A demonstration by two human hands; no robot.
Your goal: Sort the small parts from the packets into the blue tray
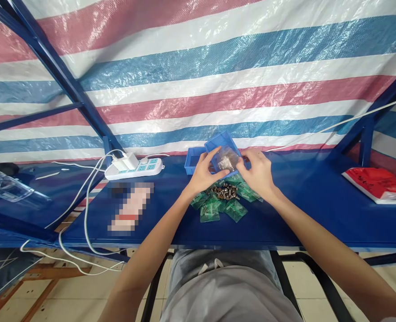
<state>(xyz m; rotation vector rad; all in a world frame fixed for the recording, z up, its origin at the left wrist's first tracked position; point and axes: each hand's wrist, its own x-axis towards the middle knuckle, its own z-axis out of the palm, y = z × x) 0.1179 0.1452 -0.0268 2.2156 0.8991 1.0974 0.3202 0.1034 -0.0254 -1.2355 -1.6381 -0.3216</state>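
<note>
A small blue plastic bin (218, 140) is tilted up over the table, its open side turned towards me. Inside it lies a clear plastic bag (227, 157) with small pale contents that I cannot make out. My left hand (204, 174) is curled round the bin's left side, index finger and thumb beside the bag. On the other side my right hand (257, 171) closes on the bin's right edge, its thumb near the bag. Just below both hands sits a heap of small metal cylindrical parts (225, 191), ringed by several green-printed clear packets (210, 211).
A second blue bin (191, 164) stands behind my left hand. Left of it are a white power strip (151, 166) with chargers and trailing white cables (87, 210). A red-and-white package (379, 183) lies right. Blue frame posts (66, 82) and striped sheeting (218, 96) rise around the blue table (305, 210).
</note>
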